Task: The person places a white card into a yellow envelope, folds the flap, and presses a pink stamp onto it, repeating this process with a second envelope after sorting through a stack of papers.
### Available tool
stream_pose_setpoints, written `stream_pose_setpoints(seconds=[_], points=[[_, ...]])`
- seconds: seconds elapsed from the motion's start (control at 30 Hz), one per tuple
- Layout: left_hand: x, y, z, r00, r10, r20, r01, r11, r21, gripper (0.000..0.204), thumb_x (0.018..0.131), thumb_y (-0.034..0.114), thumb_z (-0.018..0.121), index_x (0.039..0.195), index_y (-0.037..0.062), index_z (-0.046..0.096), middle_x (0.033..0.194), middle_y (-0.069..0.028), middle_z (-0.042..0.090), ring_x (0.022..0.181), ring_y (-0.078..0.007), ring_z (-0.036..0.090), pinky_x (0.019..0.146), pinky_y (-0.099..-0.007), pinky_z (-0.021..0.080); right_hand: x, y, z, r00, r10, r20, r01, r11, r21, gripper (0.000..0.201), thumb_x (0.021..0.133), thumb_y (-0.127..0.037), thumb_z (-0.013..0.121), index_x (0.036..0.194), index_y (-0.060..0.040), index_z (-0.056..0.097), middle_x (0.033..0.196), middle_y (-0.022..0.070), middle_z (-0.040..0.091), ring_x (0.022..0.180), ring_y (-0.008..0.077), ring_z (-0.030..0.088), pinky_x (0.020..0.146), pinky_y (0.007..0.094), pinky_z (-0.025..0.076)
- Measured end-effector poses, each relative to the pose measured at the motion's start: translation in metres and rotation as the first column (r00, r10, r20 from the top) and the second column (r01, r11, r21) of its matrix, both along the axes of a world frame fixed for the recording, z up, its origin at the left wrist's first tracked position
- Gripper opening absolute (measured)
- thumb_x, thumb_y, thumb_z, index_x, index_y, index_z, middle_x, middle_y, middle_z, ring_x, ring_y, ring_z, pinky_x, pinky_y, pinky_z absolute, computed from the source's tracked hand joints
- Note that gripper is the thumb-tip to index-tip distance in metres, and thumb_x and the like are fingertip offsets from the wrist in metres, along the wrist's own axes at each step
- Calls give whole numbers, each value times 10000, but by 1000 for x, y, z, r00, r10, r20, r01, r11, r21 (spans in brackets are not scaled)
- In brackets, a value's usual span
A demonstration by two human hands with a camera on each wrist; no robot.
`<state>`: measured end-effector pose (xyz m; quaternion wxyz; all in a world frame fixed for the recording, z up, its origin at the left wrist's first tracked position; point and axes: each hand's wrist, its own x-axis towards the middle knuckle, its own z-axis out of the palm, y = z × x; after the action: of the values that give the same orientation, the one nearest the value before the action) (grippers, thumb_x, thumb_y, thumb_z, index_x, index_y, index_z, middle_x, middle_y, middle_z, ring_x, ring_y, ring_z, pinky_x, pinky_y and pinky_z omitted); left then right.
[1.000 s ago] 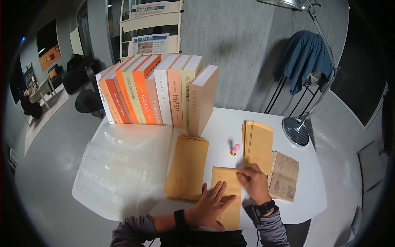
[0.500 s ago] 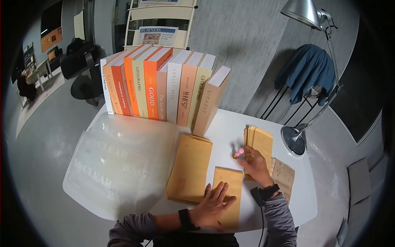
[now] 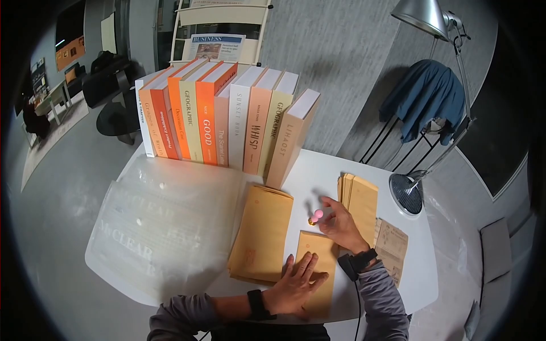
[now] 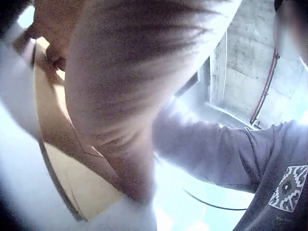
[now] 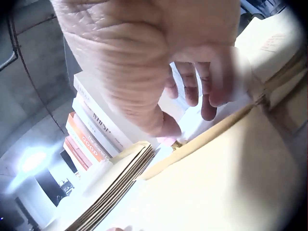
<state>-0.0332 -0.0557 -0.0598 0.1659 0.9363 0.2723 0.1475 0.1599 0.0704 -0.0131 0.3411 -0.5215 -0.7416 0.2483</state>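
Observation:
My left hand (image 3: 296,287) lies spread on a kraft paper envelope (image 3: 314,243) at the table's front, fingers straight and pressing it flat. My right hand (image 3: 343,227) hovers just past the envelope's far end, fingers apart and loosely bent. Beside its thumb is a small stamp (image 3: 318,214) with a pink knobbed handle and a gold-coloured base. In the right wrist view, the thumb tip is right at the stamp's pink handle (image 5: 167,140), with the other fingers away from it. The left wrist view shows the envelope (image 4: 72,178) under the left hand.
Stacks of envelopes lie left (image 3: 263,227) and right (image 3: 361,196) of the hands. A printed brown booklet (image 3: 392,241) is at right, clear plastic sleeves (image 3: 165,227) at left. Books (image 3: 293,136) stand along the back; a desk lamp (image 3: 406,193) stands back right.
My right hand has left the envelope's upper edge and reached the stamp, which has shifted slightly left and nearer. The left hand has stayed on the envelope. The head view has tilted.

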Motion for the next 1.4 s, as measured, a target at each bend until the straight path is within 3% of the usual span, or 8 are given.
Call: stream_pose_setpoints(seconds=[0.23, 0.33, 0.73, 0.87, 1.0, 1.1, 1.2, 1.4], points=[[-1, 0, 3, 1000, -1, -5, 0, 1000, -11, 1231, 510, 637, 843, 1497, 83, 362, 1555, -383, 45, 1488, -479, -32, 1000, -760, 248, -9, 4, -5, 997, 73, 11, -70, 984, -166, 243, 842, -89, 742, 1059, -9, 668, 892, 97, 686, 703, 165, 630, 674, 283, 530], [-2, -1, 7, 1000, 2, 0, -2, 1000, -20, 1231, 511, 637, 842, 1499, 82, 359, 1552, -388, 43, 1485, -490, -29, 1007, -757, 246, -12, -10, 3, 999, -34, -28, 33, 999, -11, 200, 851, -101, 751, 1002, 6, 674, 781, 87, 683, 674, 153, 624, 641, 275, 524], [1, -4, 14, 996, 30, -84, -21, 994, 103, 1187, 581, 638, 804, 1429, -71, 368, 1446, -171, 335, 1360, -314, 301, 1027, -670, 331, -16, -52, 6, 998, 51, -20, -52, 998, -20, 205, 861, -118, 751, 1000, 3, 661, 885, 119, 699, 685, 197, 679, 627, 290, 547], [2, -4, 19, 989, 41, -142, -26, 994, 106, 1185, 585, 650, 792, 1427, -74, 378, 1443, -162, 341, 1354, -312, 301, 1036, -663, 334, -19, -52, 3, 995, 54, -85, -45, 994, 98, 198, 865, -115, 747, 1004, -1, 666, 884, 118, 700, 687, 187, 672, 626, 290, 542], [2, -3, 16, 989, 35, -147, -17, 993, 119, 1195, 579, 673, 777, 1422, -79, 388, 1458, -159, 331, 1352, -313, 295, 1046, -665, 327, -17, -53, -7, 998, 49, 27, -44, 987, -153, 156, 878, -68, 740, 991, 16, 674, 878, 53, 698, 779, 65, 613, 691, 231, 526], [1, -4, 14, 989, 40, -140, -22, 992, 127, 1203, 576, 687, 766, 1423, -79, 388, 1460, -160, 329, 1355, -316, 286, 1049, -667, 324, -17, -52, -15, 995, 61, -72, -66, 995, -69, 180, 857, -96, 757, 981, 3, 672, 848, 110, 699, 671, 155, 639, 609, 276, 513], [1, -5, 12, 994, 46, -103, -30, 989, 145, 1206, 576, 693, 759, 1424, -78, 385, 1461, -158, 327, 1357, -319, 280, 1049, -668, 323, -11, -50, -28, 976, 27, -214, -49, 994, -99, 181, 857, -98, 759, 978, 4, 671, 827, 104, 689, 668, 137, 625, 617, 268, 513], [2, -8, 3, 997, 57, -53, -46, 981, 188, 1211, 579, 696, 753, 1428, -79, 374, 1465, -156, 318, 1354, -311, 284, 1046, -666, 330, -19, -49, 5, 992, 123, 18, -116, 971, -208, 135, 899, -26, 703, 1013, 38, 668, 873, 43, 683, 780, 79, 626, 683, 230, 524]])
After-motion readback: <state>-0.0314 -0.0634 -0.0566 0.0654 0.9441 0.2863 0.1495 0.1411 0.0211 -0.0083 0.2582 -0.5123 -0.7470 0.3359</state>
